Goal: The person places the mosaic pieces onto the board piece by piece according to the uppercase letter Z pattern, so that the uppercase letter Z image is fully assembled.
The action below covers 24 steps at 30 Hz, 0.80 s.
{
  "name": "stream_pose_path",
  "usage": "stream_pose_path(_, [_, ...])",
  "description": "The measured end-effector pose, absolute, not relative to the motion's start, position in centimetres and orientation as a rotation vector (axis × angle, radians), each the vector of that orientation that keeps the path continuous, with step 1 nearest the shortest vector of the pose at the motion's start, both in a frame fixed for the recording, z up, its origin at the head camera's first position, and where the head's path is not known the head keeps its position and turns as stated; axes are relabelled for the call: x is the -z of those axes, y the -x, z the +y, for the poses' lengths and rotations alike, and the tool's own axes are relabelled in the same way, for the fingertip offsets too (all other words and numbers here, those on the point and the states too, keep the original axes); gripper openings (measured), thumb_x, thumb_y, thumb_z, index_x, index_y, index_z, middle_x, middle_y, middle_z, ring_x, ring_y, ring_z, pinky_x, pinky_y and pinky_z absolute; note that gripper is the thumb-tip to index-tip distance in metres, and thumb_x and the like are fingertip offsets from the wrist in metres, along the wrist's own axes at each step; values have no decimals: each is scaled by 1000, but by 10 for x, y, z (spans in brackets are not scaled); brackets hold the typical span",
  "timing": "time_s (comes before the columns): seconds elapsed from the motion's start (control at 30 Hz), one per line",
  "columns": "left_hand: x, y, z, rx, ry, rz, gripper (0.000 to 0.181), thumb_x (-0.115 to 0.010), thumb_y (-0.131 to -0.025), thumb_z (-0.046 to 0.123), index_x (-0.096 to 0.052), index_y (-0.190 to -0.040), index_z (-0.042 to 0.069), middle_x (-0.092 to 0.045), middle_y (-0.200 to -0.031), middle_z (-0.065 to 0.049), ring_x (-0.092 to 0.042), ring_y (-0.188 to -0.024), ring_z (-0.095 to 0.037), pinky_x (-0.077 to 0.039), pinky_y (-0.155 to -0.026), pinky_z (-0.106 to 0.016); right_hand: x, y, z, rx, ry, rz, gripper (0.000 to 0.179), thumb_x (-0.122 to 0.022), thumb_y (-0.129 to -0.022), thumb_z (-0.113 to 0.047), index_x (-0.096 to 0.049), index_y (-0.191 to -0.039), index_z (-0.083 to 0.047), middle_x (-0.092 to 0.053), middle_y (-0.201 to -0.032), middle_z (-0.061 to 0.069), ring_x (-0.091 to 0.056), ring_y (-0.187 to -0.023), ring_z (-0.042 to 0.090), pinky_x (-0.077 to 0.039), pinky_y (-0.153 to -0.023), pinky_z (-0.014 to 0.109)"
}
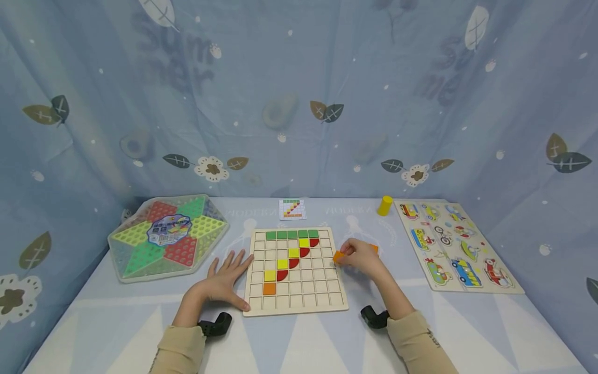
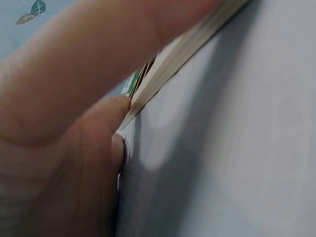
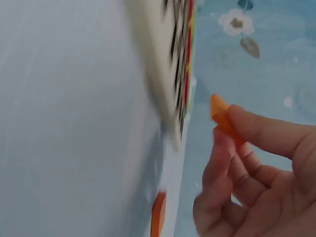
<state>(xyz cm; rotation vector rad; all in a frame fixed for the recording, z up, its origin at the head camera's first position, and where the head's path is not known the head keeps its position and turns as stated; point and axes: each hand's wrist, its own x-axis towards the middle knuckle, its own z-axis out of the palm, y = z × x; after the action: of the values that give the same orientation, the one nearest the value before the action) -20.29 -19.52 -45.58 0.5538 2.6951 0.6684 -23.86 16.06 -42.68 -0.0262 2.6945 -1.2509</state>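
A wooden grid board (image 1: 308, 301) lies mid-table, bearing a green row at the top, a diagonal of yellow squares (image 1: 293, 253) with red quarter-round pieces (image 1: 294, 263), and one orange square (image 1: 269, 289) low on the left. Fingers spread, my left hand (image 1: 224, 283) rests against the board's left edge, thumb at its lower corner. Between thumb and fingertips my right hand (image 1: 362, 256) pinches an orange block (image 3: 224, 118) just over the board's right edge. Another orange block (image 3: 158, 215) lies on the table beside the right hand, mostly hidden in the head view.
A small pattern card (image 1: 292, 209) lies behind the board. At the left is a hexagonal boxed game (image 1: 170, 236); at the right, a picture puzzle board (image 1: 458, 246). A yellow cylinder (image 1: 385, 205) stands near the puzzle. A patterned curtain (image 1: 299, 145) backs the table.
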Motion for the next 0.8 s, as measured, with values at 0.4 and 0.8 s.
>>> stream_pose_path(0.4, [455, 203, -195, -663, -548, 2698, 123, -82, -53, 55, -19, -148, 7, -6, -153, -21, 4, -138, -43, 6, -102, -66, 429, 223, 88, 1468, 220, 2323, 13, -71, -79, -8, -61, -84, -1, -57, -75, 6, -57, -64, 15, -53, -61, 27])
stream_pose_path(0.8, [452, 202, -195, -660, -551, 2691, 123, -82, -54, 55, -19, -148, 8, -5, -153, -21, 4, -138, -43, 6, -102, -65, 436, 214, 48, 1031, 547, 2588, 16, -78, -71, -8, -64, -67, -14, -57, -61, -4, -50, -55, 10, -42, -52, 22])
